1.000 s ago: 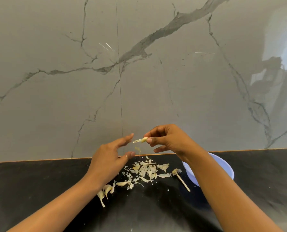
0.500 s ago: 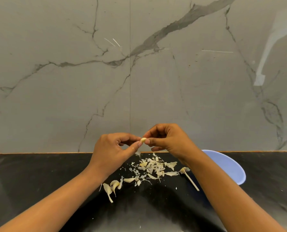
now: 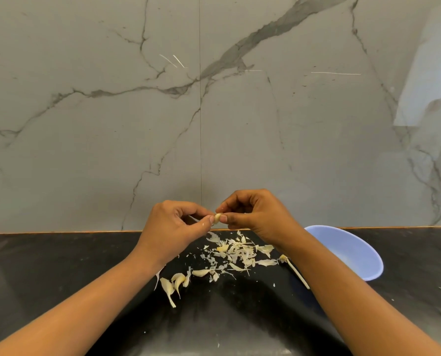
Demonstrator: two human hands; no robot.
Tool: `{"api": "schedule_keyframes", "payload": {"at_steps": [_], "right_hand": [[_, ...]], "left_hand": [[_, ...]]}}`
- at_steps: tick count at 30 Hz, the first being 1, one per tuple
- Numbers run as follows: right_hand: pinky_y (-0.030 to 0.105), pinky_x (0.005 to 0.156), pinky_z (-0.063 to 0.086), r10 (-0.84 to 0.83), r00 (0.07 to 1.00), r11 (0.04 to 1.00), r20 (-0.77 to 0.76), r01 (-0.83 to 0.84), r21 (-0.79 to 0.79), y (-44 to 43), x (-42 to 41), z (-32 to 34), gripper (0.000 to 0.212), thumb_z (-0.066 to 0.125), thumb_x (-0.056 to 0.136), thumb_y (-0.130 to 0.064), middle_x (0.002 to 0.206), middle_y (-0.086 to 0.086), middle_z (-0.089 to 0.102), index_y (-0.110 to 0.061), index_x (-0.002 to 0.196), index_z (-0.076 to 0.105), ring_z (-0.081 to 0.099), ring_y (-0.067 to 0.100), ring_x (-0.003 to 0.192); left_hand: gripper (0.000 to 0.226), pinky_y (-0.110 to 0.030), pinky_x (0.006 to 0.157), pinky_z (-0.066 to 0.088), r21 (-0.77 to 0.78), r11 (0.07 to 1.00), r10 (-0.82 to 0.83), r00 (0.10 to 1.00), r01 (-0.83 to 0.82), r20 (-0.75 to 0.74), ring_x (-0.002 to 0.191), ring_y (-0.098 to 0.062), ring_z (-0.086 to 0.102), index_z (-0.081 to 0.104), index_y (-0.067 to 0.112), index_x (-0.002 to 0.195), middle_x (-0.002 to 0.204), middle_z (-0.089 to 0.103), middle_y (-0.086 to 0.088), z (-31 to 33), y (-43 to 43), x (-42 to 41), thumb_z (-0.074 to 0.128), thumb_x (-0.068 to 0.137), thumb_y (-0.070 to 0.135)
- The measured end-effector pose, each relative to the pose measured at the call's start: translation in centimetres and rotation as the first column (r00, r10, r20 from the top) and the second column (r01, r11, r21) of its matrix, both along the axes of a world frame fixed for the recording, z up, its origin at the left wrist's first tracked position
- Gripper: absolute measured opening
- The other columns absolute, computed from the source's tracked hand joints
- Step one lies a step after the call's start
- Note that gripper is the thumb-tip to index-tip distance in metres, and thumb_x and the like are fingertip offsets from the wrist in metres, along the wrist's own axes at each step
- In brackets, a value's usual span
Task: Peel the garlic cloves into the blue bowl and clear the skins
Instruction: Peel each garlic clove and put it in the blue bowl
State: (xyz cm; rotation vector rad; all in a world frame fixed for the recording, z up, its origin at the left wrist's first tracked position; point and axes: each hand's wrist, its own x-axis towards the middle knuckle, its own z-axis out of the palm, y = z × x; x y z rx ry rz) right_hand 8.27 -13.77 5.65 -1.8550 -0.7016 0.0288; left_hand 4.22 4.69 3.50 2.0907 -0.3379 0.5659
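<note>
A small pale garlic clove (image 3: 217,218) is held in the air above the black counter, pinched between both hands. My left hand (image 3: 174,228) grips its left side with thumb and forefinger; my right hand (image 3: 255,214) pinches its right side. Below them lies a scatter of papery garlic skins (image 3: 237,253). Several unpeeled cloves (image 3: 175,281) lie at the pile's near left. The blue bowl (image 3: 353,250) stands on the counter to the right, partly behind my right forearm.
A dry garlic stem (image 3: 295,272) lies between the skins and the bowl. The black counter (image 3: 60,273) ends at a grey marble wall (image 3: 214,111) just behind my hands.
My left hand, open and apart from the clove a second ago, has closed in and now pinches it together with the right. The view has shifted a little.
</note>
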Motion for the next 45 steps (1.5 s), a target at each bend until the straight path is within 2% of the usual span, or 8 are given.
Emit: {"api": "schedule_keyframes", "payload": {"at_steps": [3, 6, 8, 14, 25, 29, 40, 45], "right_hand": [[0.03, 0.075, 0.059, -0.012, 1.0, 1.0, 0.025, 0.012, -0.003, 0.1, 0.0, -0.1, 0.012, 0.073, 0.08, -0.009, 0.087, 0.009, 0.071, -0.019, 0.083, 0.07, 0.067, 0.02, 0.081], [0.019, 0.07, 0.056, -0.041, 0.991, 0.998, 0.127, 0.048, -0.052, 0.2, 0.0, -0.2, 0.012, 0.074, 0.08, -0.015, 0.081, -0.003, 0.069, -0.025, 0.082, 0.068, 0.064, 0.007, 0.075], [0.014, 0.069, 0.052, -0.053, 0.979, 0.993, 0.197, 0.072, -0.091, 0.4, -0.1, -0.3, 0.011, 0.075, 0.08, -0.019, 0.079, -0.009, 0.069, -0.027, 0.082, 0.068, 0.062, 0.001, 0.074], [0.012, 0.07, 0.051, -0.047, 0.971, 0.994, 0.233, 0.07, -0.089, 0.7, -0.2, -0.7, 0.011, 0.074, 0.08, -0.018, 0.08, -0.009, 0.069, -0.026, 0.083, 0.068, 0.063, 0.001, 0.076], [0.02, 0.073, 0.055, -0.025, 0.983, 0.996, 0.184, 0.04, -0.079, 0.7, 0.0, -1.1, 0.011, 0.074, 0.08, -0.017, 0.081, -0.007, 0.07, -0.025, 0.083, 0.068, 0.064, 0.005, 0.075], [0.025, 0.075, 0.057, -0.014, 0.988, 0.998, 0.151, 0.022, -0.053, 0.7, 0.1, -1.1, 0.011, 0.074, 0.08, -0.016, 0.08, -0.005, 0.07, -0.024, 0.083, 0.068, 0.064, 0.007, 0.075], [0.021, 0.074, 0.056, -0.017, 0.994, 1.0, 0.104, 0.019, -0.012, 0.5, 0.2, -1.1, 0.009, 0.074, 0.08, -0.014, 0.084, -0.001, 0.071, -0.019, 0.086, 0.07, 0.066, 0.012, 0.081], [0.032, 0.077, 0.059, 0.02, 0.999, 0.994, -0.035, -0.016, 0.105, 0.6, 0.1, -1.2, 0.01, 0.073, 0.079, -0.007, 0.084, 0.007, 0.071, -0.014, 0.085, 0.069, 0.069, 0.023, 0.08]], "left_hand": [[0.005, -0.013, 0.056, 0.049, -0.026, 1.0, 0.006, 0.999, -0.008, -0.039, 0.059, -0.006, 0.066, 0.076, 0.027, 0.08, 0.065, 0.071, 0.011, 0.1, -0.1, -0.1, 0.074, 0.081, 0.023], [0.008, -0.022, 0.064, 0.057, -0.142, 0.99, -0.032, 0.987, 0.01, -0.156, 0.061, -0.013, 0.07, 0.076, 0.02, 0.083, 0.071, 0.074, 0.004, 0.5, -0.4, -0.2, 0.073, 0.081, 0.026], [0.008, -0.028, 0.064, 0.058, -0.24, 0.971, -0.063, 0.967, 0.002, -0.249, 0.06, -0.017, 0.07, 0.075, 0.016, 0.082, 0.072, 0.074, -0.001, 0.7, -0.6, -0.2, 0.072, 0.081, 0.023], [0.007, -0.031, 0.066, 0.058, -0.401, 0.915, -0.135, 0.9, -0.047, -0.413, 0.065, -0.021, 0.073, 0.073, 0.009, 0.084, 0.081, 0.076, -0.008, 1.0, -0.6, -0.4, 0.07, 0.083, 0.015], [0.005, -0.033, 0.068, 0.057, -0.414, 0.908, -0.134, 0.888, -0.068, -0.44, 0.06, -0.018, 0.071, 0.071, 0.007, 0.084, 0.078, 0.075, -0.008, 1.1, -0.7, -0.5, 0.069, 0.084, 0.012], [0.005, -0.031, 0.064, 0.056, -0.397, 0.914, -0.1, 0.9, -0.086, -0.424, 0.056, -0.016, 0.069, 0.071, 0.008, 0.081, 0.074, 0.075, -0.006, 1.0, -0.7, -0.5, 0.068, 0.085, 0.009], [0.009, -0.029, 0.062, 0.058, -0.385, 0.922, -0.133, 0.908, -0.033, -0.397, 0.061, -0.021, 0.072, 0.074, 0.01, 0.086, 0.082, 0.076, -0.007, 1.0, -0.6, -0.6, 0.071, 0.081, 0.017], [0.003, -0.029, 0.062, 0.058, -0.367, 0.93, -0.116, 0.921, -0.03, -0.371, 0.059, -0.018, 0.071, 0.074, 0.011, 0.082, 0.079, 0.075, -0.006, 1.0, -0.5, -0.6, 0.071, 0.082, 0.013]]}}
